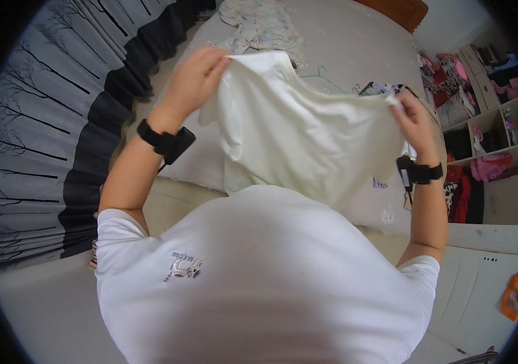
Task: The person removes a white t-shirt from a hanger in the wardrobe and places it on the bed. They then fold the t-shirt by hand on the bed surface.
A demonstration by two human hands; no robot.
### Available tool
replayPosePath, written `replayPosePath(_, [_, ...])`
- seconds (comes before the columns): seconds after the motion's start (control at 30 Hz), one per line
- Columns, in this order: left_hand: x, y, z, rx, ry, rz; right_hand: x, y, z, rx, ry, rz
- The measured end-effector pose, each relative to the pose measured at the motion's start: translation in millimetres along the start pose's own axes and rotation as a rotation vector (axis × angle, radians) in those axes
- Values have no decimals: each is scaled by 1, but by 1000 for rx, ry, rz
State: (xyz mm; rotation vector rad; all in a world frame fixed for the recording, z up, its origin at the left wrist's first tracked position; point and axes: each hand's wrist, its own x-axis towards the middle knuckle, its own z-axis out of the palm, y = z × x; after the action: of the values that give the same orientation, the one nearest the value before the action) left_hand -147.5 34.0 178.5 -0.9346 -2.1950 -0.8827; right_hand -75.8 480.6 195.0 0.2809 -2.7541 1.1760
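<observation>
A pale cream shirt (295,123) is stretched between my two hands, above the near part of the bed. My left hand (200,79) pinches its upper left corner, with the cloth between thumb and fingers. On the other side, my right hand (413,118) grips the upper right corner. The top edge sags between the hands, and the lower part hangs in loose folds toward my body. Part of the bed behind the shirt is hidden by it.
Beyond the shirt, a green wire hanger (327,78) and a crumpled floral cloth (266,27) lie on the bed (359,36). Dark hangers (368,88) are near my right hand. Shelves with clothes (491,166) stand at right; a tree-patterned curtain (45,113) hangs at left.
</observation>
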Motion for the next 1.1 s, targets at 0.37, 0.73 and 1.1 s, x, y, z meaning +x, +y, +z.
replayPosePath(0.37, [46, 45, 85, -75, -399, 166, 57, 15, 149, 528, -369, -253])
replayPosePath(0.73, [69, 29, 128, -75, -492, 228, 79, 78, 138, 603, -556, -84])
replayPosePath(1.1, [67, 20, 117, -104, -429, 292, 49, 67, 155, 603, -9, 10])
